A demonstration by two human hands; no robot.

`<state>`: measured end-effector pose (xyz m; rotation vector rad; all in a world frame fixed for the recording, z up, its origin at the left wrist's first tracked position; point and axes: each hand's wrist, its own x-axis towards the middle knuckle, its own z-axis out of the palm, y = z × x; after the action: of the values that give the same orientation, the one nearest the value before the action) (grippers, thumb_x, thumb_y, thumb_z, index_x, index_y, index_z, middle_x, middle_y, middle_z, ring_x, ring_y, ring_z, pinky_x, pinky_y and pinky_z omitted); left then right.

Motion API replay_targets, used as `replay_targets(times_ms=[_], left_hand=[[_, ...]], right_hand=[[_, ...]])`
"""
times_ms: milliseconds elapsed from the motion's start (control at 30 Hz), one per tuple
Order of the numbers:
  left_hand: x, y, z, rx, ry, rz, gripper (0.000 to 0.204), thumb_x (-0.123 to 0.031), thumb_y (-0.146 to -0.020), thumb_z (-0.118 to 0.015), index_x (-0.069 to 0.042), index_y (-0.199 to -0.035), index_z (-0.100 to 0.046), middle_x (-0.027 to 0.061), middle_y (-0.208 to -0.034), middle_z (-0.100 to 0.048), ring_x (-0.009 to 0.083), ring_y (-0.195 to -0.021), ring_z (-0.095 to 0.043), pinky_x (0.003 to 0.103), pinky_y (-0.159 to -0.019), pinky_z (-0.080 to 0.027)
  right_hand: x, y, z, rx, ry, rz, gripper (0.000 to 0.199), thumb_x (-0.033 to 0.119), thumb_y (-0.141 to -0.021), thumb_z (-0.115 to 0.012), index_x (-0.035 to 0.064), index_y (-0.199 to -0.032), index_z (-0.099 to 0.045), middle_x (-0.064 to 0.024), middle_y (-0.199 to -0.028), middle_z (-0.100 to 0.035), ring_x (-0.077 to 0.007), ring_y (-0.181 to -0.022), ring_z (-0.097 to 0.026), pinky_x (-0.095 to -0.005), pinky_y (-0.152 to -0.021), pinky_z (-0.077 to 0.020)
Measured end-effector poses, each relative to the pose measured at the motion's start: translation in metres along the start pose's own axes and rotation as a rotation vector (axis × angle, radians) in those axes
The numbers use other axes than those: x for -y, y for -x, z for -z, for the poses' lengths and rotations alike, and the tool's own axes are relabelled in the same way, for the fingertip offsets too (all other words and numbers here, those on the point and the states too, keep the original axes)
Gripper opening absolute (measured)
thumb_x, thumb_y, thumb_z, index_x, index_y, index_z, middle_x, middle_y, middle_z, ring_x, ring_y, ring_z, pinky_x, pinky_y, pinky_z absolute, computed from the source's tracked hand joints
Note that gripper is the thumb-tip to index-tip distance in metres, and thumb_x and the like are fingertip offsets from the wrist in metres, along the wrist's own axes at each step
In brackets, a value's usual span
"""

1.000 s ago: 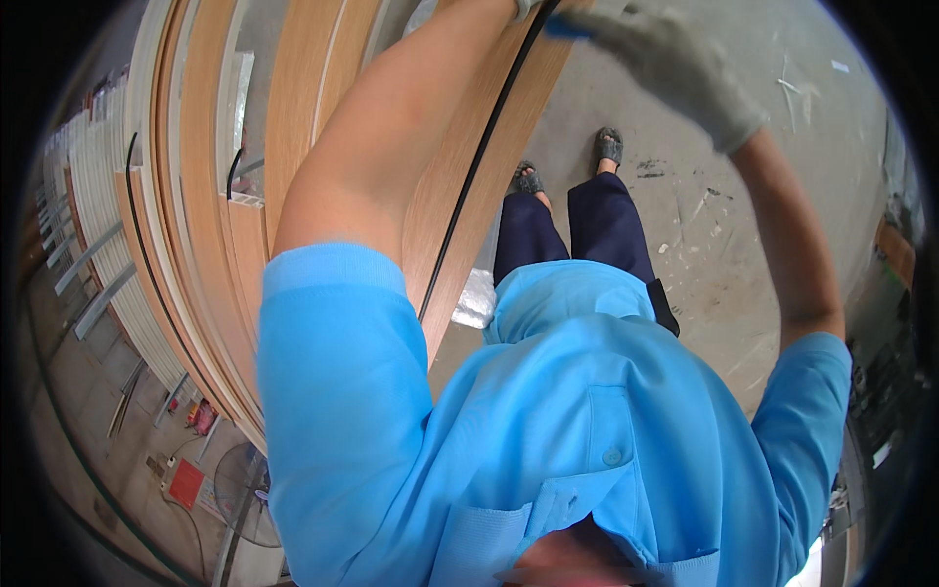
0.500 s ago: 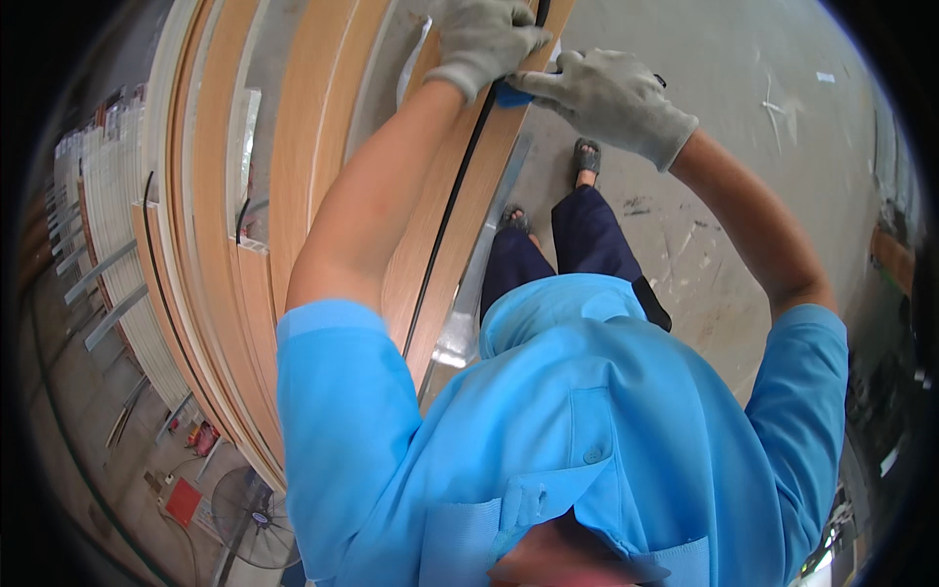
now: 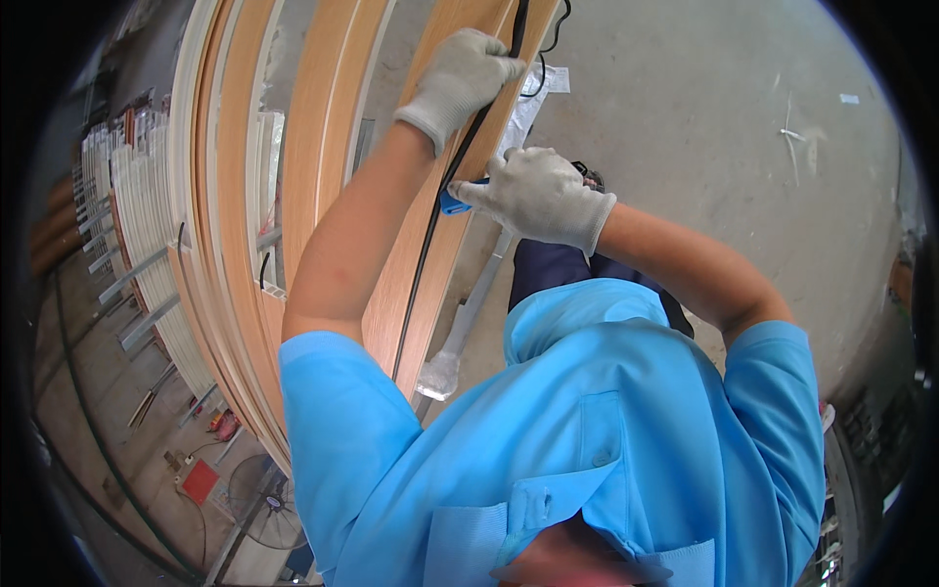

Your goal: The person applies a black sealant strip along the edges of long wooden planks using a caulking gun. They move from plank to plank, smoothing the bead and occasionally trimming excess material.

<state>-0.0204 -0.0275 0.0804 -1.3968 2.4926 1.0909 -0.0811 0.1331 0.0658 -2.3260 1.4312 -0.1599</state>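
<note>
A wood-toned panel [image 3: 421,284] stands on edge in front of me, with a thin black strip [image 3: 423,259] running along its edge. My left hand [image 3: 465,78], in a grey knit glove, is closed around the black strip near the top of the panel. Just below it, my gloved right hand [image 3: 538,196] grips a small blue tool [image 3: 452,202] whose tip is pressed against the strip. My blue shirt [image 3: 587,430] fills the lower half of the view.
More wood-toned panels and frames [image 3: 235,215] lean in a stack on the left, with white profiles [image 3: 117,196] beyond. A plastic-wrapped white bar [image 3: 468,318] lies on the concrete floor [image 3: 743,127]. A fan [image 3: 264,501] and a red object [image 3: 201,479] sit lower left.
Both gloved hands have come lower and closer together on the panel edge. The right hand, off to the side a second ago, now holds the blue tool against the strip.
</note>
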Motion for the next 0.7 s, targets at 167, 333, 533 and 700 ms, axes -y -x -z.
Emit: replay_targets(times_ms=[167,333,533,700], left_hand=[[-0.009,-0.052,-0.002,0.014,-0.191,-0.347,0.017,-0.022,-0.076,-0.081,-0.007,-0.082,-0.077,0.0124,-0.106,-0.068,0.0323,-0.112,-0.059,0.044,-0.099,-0.045],[-0.001,-0.086,0.003,0.247,-0.220,-0.914,0.018,-0.023,-0.080,-0.079,-0.005,-0.081,-0.073,0.0101,-0.110,-0.068,0.0318,-0.110,-0.060,0.046,-0.097,-0.044],[0.015,-0.088,-0.014,-0.020,-0.248,-0.925,0.019,-0.026,-0.092,-0.075,-0.009,-0.100,-0.078,0.0012,-0.111,-0.072,0.0243,-0.101,-0.071,0.036,-0.094,-0.057],[0.024,-0.086,-0.017,0.145,-0.141,-0.832,0.015,-0.022,-0.090,-0.076,-0.007,-0.094,-0.076,-0.0001,-0.117,-0.070,0.0226,-0.103,-0.069,0.034,-0.096,-0.057]], right_hand=[[-0.005,-0.001,0.008,0.113,-0.038,-0.009,0.041,0.023,-0.100,-0.059,0.0237,-0.141,-0.059,-0.0135,-0.085,-0.066,-0.0274,-0.078,-0.074,-0.0389,-0.059,-0.0632],[0.008,-0.009,0.013,0.253,-0.072,0.094,0.046,0.019,-0.100,-0.057,0.0231,-0.146,-0.054,-0.0148,-0.092,-0.066,-0.0286,-0.086,-0.074,-0.0400,-0.064,-0.0636],[-0.007,-0.021,0.031,0.217,-0.096,0.160,0.029,0.018,-0.095,-0.061,0.0104,-0.123,-0.066,-0.0141,-0.090,-0.067,-0.0320,-0.085,-0.074,-0.0431,-0.065,-0.0621],[-0.061,-0.012,0.046,0.168,0.072,-0.153,0.040,0.023,-0.095,-0.066,0.0231,-0.135,-0.061,-0.0124,-0.091,-0.066,-0.0285,-0.084,-0.074,-0.0388,-0.063,-0.0620]])
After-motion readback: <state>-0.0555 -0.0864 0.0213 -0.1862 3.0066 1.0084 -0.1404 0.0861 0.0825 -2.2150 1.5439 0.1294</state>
